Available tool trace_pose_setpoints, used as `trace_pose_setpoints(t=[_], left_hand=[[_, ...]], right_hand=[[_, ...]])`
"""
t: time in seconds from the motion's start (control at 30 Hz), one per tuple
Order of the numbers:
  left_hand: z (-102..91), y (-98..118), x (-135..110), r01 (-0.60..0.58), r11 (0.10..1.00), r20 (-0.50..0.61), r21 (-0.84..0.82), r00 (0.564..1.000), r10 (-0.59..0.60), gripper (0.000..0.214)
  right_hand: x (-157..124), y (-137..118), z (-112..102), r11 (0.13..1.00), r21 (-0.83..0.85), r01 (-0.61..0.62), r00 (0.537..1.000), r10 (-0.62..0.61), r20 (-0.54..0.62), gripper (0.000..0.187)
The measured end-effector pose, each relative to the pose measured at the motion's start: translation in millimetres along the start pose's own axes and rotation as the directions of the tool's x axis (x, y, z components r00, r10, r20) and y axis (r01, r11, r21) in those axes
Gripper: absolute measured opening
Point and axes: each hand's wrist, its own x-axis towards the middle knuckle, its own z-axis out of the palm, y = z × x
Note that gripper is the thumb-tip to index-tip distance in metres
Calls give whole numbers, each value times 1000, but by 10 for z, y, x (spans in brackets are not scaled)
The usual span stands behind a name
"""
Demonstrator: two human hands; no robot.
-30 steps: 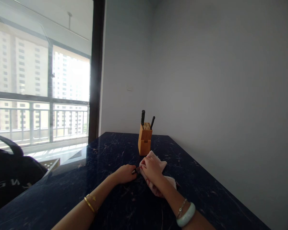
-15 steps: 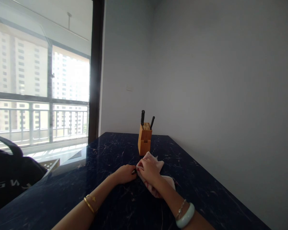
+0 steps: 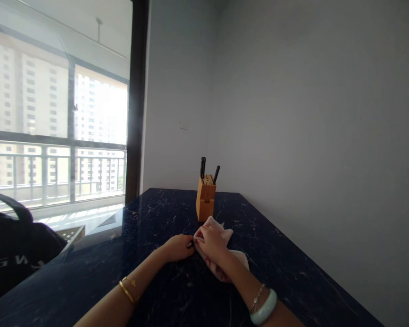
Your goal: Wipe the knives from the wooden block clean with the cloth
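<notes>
Although the fingers hide most of it, a small dark narrow item (image 3: 191,244) shows between the 2 hands, near the front middle of a dark blue marble-veined desk (image 3: 279,281). The left hand (image 3: 177,248) is closed around its near end, fingers curled in and gripping. The right hand (image 3: 211,245) is also closed, its fingers bent over a soft pale pink cloth (image 3: 221,231), which bunches under the palm and spills out to the right in loose folds. The dark item's far end seems to run into that cloth, and the 2 hands nearly touch across it. It looks stiff and light, possibly the grip of a small knife, though too little shows to be sure; if so, any edge inside the folds calls for holding it only where the left hand has it. The cloth should weigh almost nothing and slump when released, giving a firm hold only when pinched in a bunch. Just beyond the cloth stands a light wooden knife block (image 3: 205,203) with 2 black handles (image 3: 202,167) rising from its top. A black bag (image 3: 10,247) sits past the desk's left edge, near a tall window (image 3: 100,109) facing a pale balcony railing (image 3: 54,170).
</notes>
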Motion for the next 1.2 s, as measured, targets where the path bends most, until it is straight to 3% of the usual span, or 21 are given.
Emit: trace_pose_setpoints(t=[0.67, 1.0, 1.2], left_hand=[[-28, 18, -7, 39, 999, 21, -8, 999, -39, 24], [-28, 28, -9, 23, 1000, 17, -22, 1000, -22, 25], [-18, 7, 7, 51, 999, 29, -2, 998, -51, 25]], right_hand=[[20, 31, -8, 989, -96, -114, 993, 110, -53, 7], [4, -6, 29, 999, -49, 9, 1000, -10, -27, 6], [39, 91, -22, 988, -113, -101, 993, 93, -73, 6]])
